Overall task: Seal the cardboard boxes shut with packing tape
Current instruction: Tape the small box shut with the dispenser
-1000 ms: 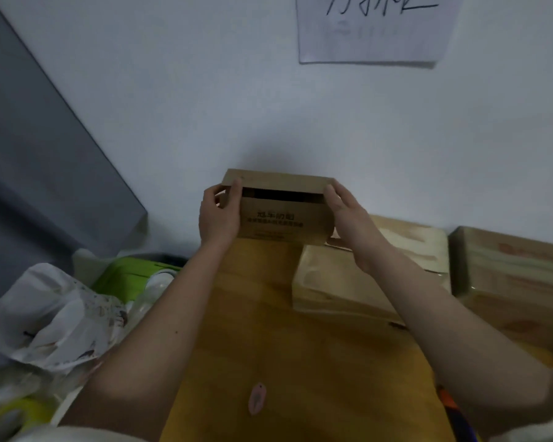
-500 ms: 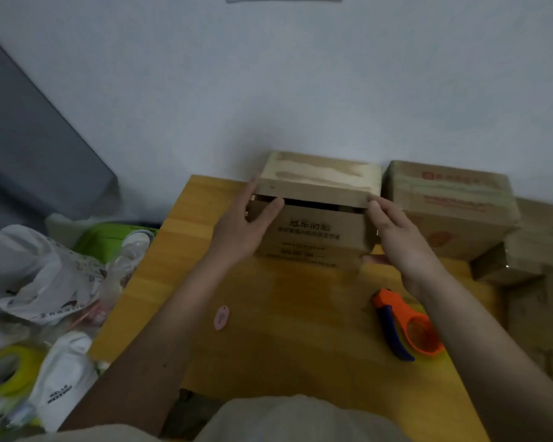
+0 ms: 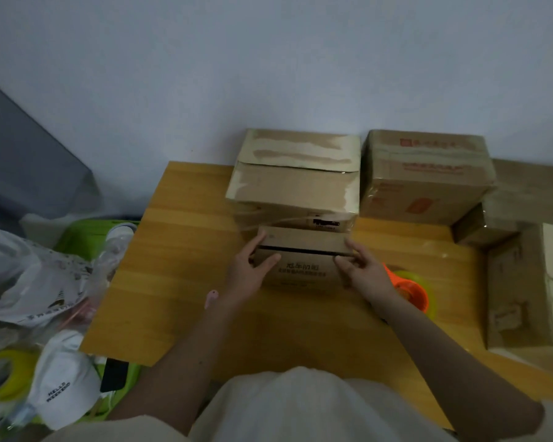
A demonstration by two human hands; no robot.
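A small brown cardboard box [image 3: 304, 266] with dark print on its front stands on the wooden table [image 3: 179, 250], its top flap slightly ajar with a dark gap. My left hand [image 3: 248, 275] grips its left end and my right hand [image 3: 361, 272] grips its right end. An orange tape dispenser [image 3: 409, 290] lies on the table just right of my right hand, partly hidden by the wrist. Behind the small box stands a larger taped box [image 3: 294, 173].
A second taped box with red print [image 3: 425, 177] stands at the back right, with more cardboard [image 3: 517, 291] along the right edge. Left of the table lie a white plastic bag [image 3: 23, 275], a yellow tape roll [image 3: 0, 374], a white cap [image 3: 64, 384] and a green bin [image 3: 87, 234].
The small box came down from in front of the wall to the table, in front of the larger box. My view tilted downward, bringing the dispenser and my lap into sight.
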